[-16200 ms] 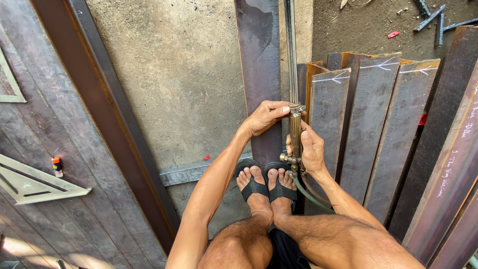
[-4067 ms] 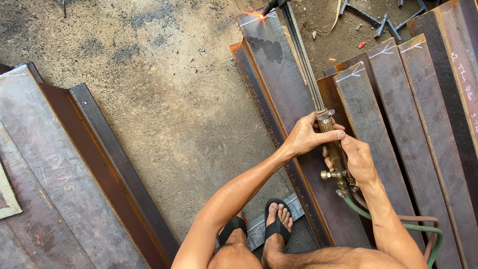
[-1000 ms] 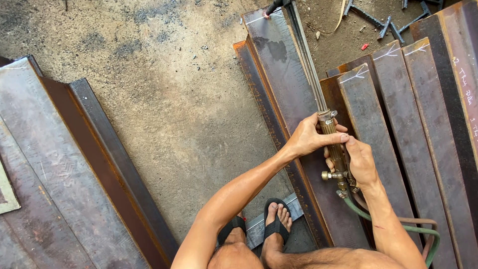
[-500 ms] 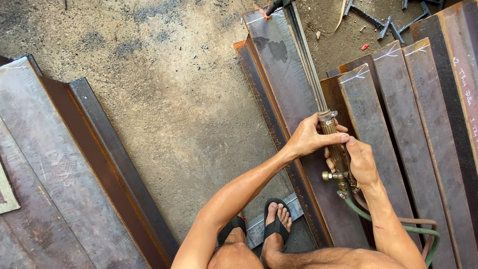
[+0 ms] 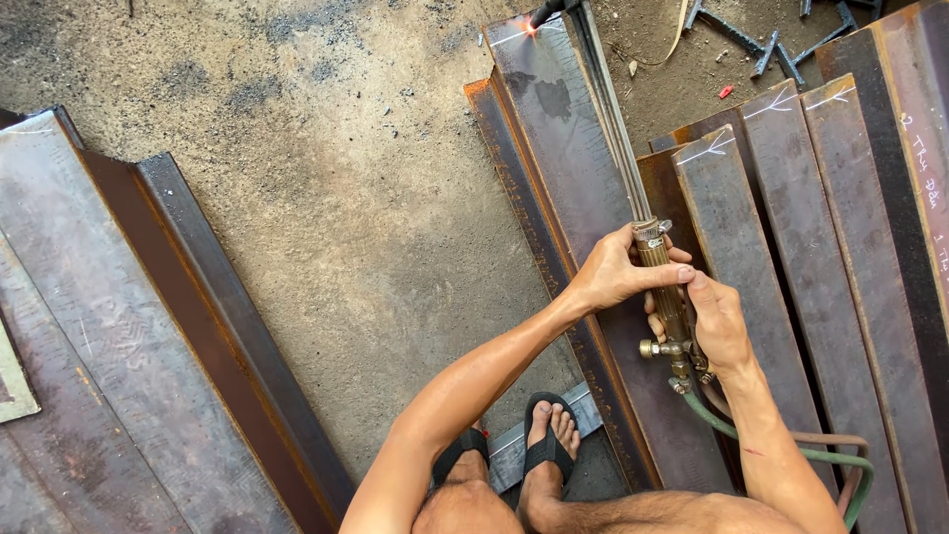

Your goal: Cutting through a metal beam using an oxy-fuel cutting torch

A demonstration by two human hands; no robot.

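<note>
Head view shows me both hands wrapped on the cutting torch [image 5: 660, 287], whose long tubes run up toward twelve o'clock. My left hand [image 5: 613, 272] is closed around the brass handle just below the collar; my right hand [image 5: 720, 321] is closed lower down, by the valve knobs, with fingers curled about the body. Neither hand has any slack in its grip. The green hose [image 5: 791, 457] leaves the torch base and loops off toward five o'clock.

What has changed: a second ago the torch nozzle [image 5: 547, 14] sat over the top edge of the steel plate [image 5: 583, 198] with no glow I could make out; now a small bright orange-white spot burns at the plate's upper left corner, just under the tip, on the chalk line there. The hands and torch have otherwise barely shifted over the last second. I judge that the metal at that corner is now heating through, so the cut along the chalk mark is only starting.

At three o'clock lie further rusty steel bars [image 5: 791, 218], side by side, with chalk marks near their ends. At nine o'clock more steel sections [image 5: 168, 326] rest on the concrete floor [image 5: 326, 178]. My sandalled foot [image 5: 549, 445] stands at six o'clock.
</note>
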